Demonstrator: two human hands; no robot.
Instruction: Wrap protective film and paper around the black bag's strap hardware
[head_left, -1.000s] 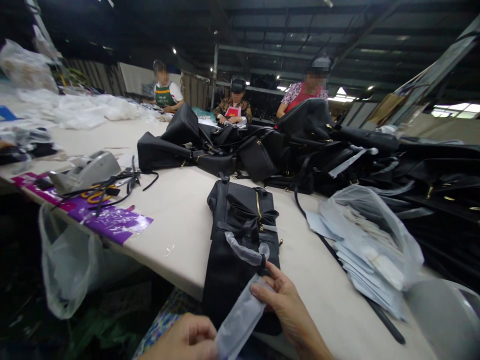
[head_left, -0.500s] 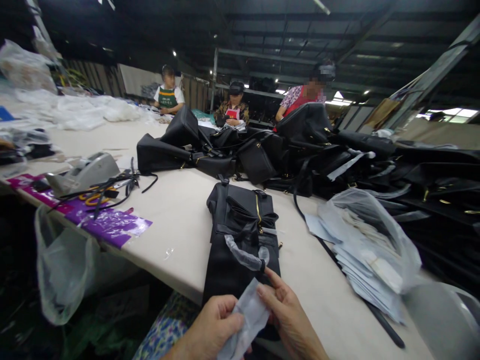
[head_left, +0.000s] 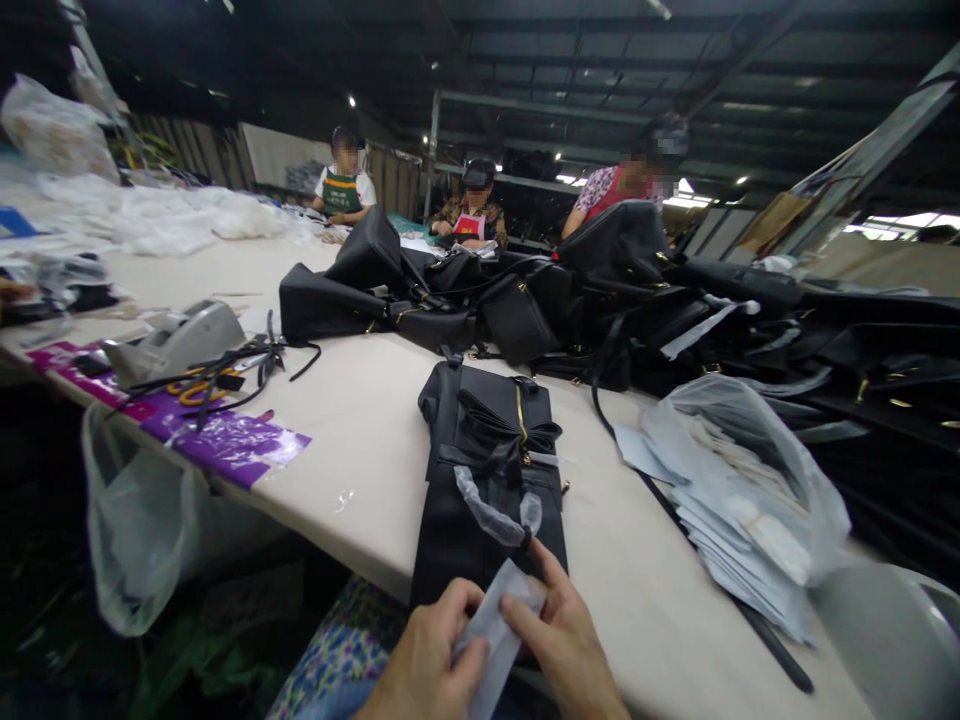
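A black handbag [head_left: 491, 470] lies flat on the white table [head_left: 360, 420], hanging over its near edge toward me. Its handle is wrapped in clear plastic [head_left: 495, 512]. Just below it, my left hand [head_left: 427, 665] and my right hand [head_left: 555, 645] both pinch a small translucent white sheet [head_left: 491, 635] between thumbs and fingers, held over the bag's lower end. Both hands are closed on the sheet.
A heap of black bags [head_left: 600, 290] covers the table's far right. A clear bag of white paper sheets [head_left: 742, 490] lies to the right. A tape dispenser [head_left: 176, 342], scissors [head_left: 187, 388] and purple sheets sit left. A plastic bag [head_left: 135, 530] hangs off the edge. Three people sit beyond.
My left hand has come up from the bottom edge to meet the right. The white sheet, earlier stretched long between them, is now bunched short between both hands.
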